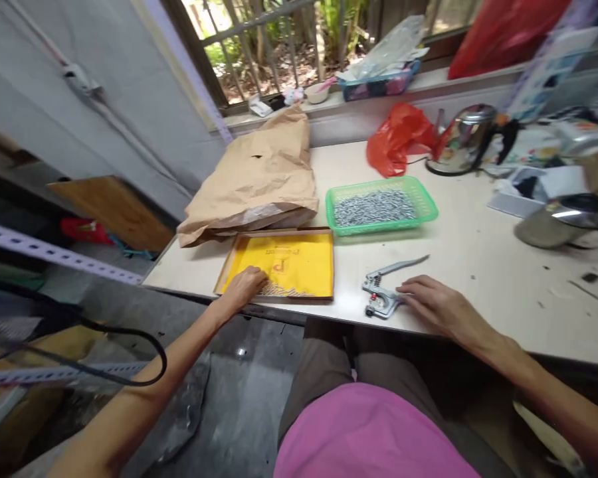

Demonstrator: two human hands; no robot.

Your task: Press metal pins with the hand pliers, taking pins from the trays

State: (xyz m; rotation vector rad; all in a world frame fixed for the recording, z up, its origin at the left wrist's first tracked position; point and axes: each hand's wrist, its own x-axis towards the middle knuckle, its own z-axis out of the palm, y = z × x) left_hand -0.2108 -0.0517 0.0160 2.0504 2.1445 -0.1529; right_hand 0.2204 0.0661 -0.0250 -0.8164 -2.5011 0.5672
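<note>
My left hand (245,287) rests in a shallow yellow box lid (299,260) at the table's near edge, its fingers curled over a row of small metal pieces (284,290). What the fingers hold is hidden. My right hand (431,304) lies flat on the table with fingers stretched toward grey metal press pliers (385,292), fingertips touching the lower handle. A green plastic basket (427,206) filled with small silver metal parts (373,206) stands just behind the lid.
A large brown paper bag (259,179) lies behind the lid at the left. A red plastic bag (396,139), a steel kettle (466,139) and a metal pot (563,222) crowd the right back. The windowsill holds clutter. The table edge runs just before my lap.
</note>
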